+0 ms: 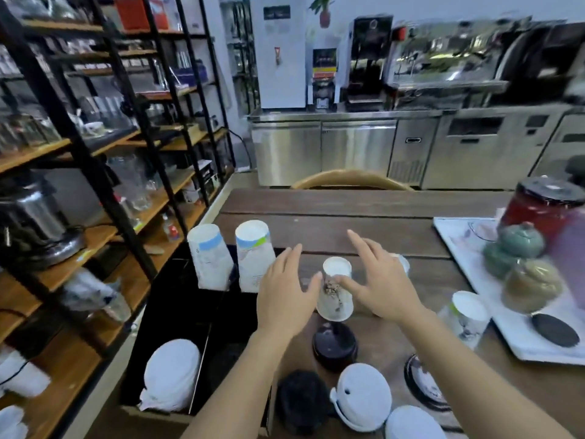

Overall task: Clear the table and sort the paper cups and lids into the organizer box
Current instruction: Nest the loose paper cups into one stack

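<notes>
An upside-down white paper cup (336,293) stands on the wooden table (364,229). My left hand (285,296) and my right hand (376,280) flank it with fingers spread, their thumbs touching its sides. The black organizer box (177,312) at the left holds two stacks of inverted cups (210,258) (254,255) at the back and white lids (172,373) in front. Near me lie black lids (335,345) (299,400), white lids (364,396) (411,423) and another cup (468,316). A further cup (403,264) peeks out behind my right hand.
A white tray (468,267) at the right carries green teapots (516,248), a brown jar (531,285), a red canister (544,207) and a black coaster (554,334). A dark-rimmed plate (424,384) lies near my right forearm. Shelving (95,153) stands left; a chair back (351,180) is behind the table.
</notes>
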Action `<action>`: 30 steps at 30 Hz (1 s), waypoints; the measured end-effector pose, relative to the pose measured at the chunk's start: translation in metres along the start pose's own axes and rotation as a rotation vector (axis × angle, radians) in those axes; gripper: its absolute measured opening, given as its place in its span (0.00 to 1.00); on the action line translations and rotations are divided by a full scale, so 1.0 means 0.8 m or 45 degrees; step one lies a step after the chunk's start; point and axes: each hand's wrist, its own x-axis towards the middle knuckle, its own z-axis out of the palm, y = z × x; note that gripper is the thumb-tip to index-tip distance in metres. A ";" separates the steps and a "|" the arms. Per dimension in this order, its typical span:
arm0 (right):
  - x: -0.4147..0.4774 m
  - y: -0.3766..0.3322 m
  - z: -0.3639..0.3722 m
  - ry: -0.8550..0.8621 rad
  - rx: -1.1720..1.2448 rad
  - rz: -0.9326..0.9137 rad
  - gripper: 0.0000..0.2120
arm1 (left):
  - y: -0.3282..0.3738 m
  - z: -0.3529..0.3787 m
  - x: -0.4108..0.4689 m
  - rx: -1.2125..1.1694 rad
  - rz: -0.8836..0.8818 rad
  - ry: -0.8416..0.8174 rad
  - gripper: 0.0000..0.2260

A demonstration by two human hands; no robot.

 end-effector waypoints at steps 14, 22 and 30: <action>0.020 0.037 0.079 -0.330 0.006 0.283 0.36 | -0.037 0.083 0.071 -0.271 -0.062 -0.478 0.29; 0.023 0.043 0.108 -0.292 0.208 0.425 0.27 | -0.046 0.100 0.076 -0.491 -0.170 -0.485 0.24; 0.033 0.028 0.118 -0.051 0.146 0.491 0.16 | -0.035 0.096 0.078 -0.629 -0.263 -0.412 0.13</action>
